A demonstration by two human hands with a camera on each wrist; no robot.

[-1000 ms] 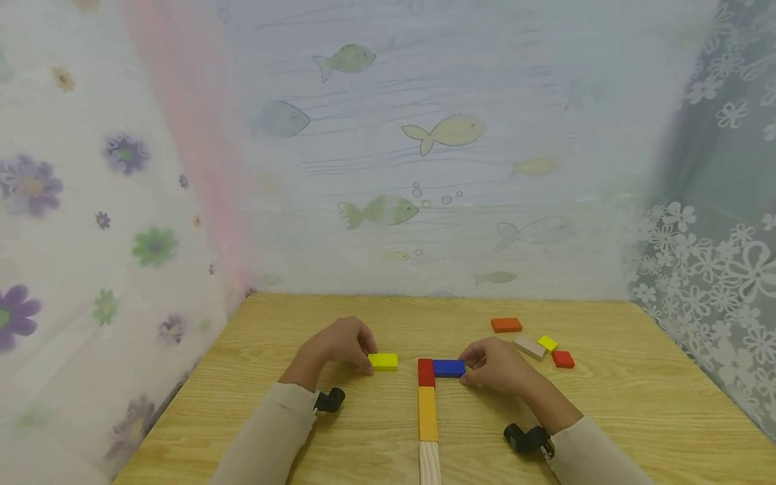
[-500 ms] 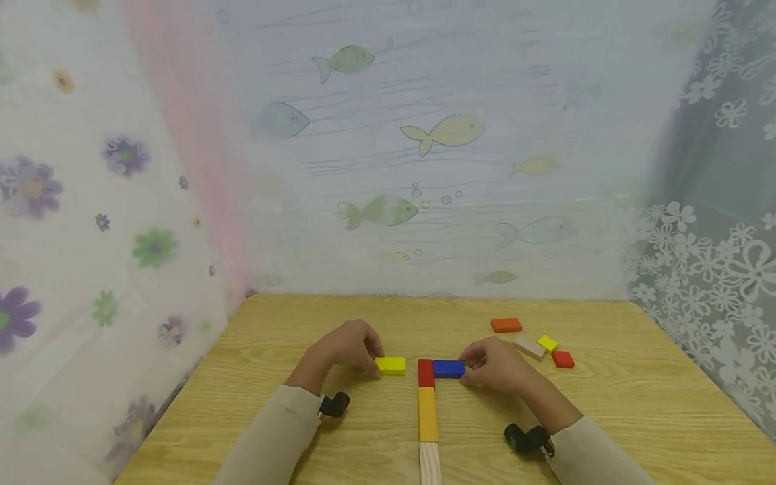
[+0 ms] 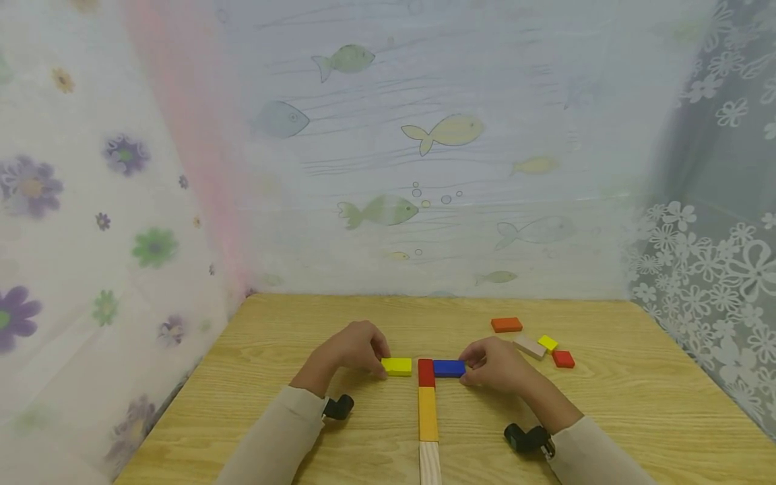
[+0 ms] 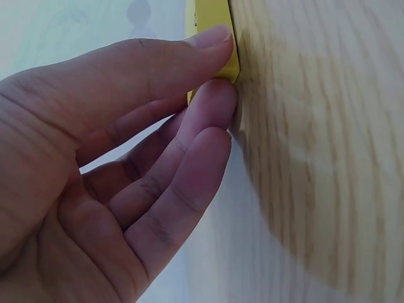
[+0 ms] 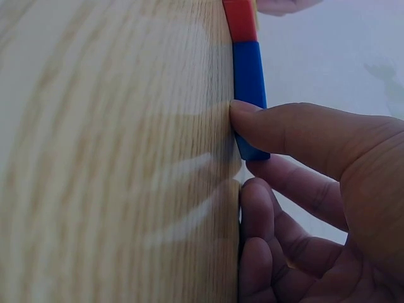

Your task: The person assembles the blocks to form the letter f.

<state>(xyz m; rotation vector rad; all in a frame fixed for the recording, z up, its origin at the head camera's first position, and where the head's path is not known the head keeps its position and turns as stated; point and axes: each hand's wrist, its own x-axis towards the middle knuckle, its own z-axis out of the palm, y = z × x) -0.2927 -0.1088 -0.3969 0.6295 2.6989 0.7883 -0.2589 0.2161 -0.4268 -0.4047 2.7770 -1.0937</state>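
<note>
My left hand [image 3: 358,347] pinches the left end of a yellow block [image 3: 397,367], which lies a small gap to the left of a red block [image 3: 426,372]. In the left wrist view the thumb and a finger grip the yellow block's [image 4: 214,25] near end. My right hand [image 3: 497,366] holds the right end of a blue block [image 3: 448,368] between thumb and finger. The blue block's other end touches the red one, as the right wrist view also shows. Below the red block, an orange-yellow block [image 3: 427,413] and a pale wooden block [image 3: 430,463] continue in a straight line.
Behind and right of my right hand lie an orange block [image 3: 506,325], a pale wood block [image 3: 530,347], a small yellow block [image 3: 547,344] and a small red block [image 3: 563,359]. Patterned curtains [image 3: 424,168] stand around the wooden table [image 3: 291,316].
My left hand has slid the yellow block to the right and slightly nearer, narrowing its gap to the red block. My right hand and the blue block have stayed put.
</note>
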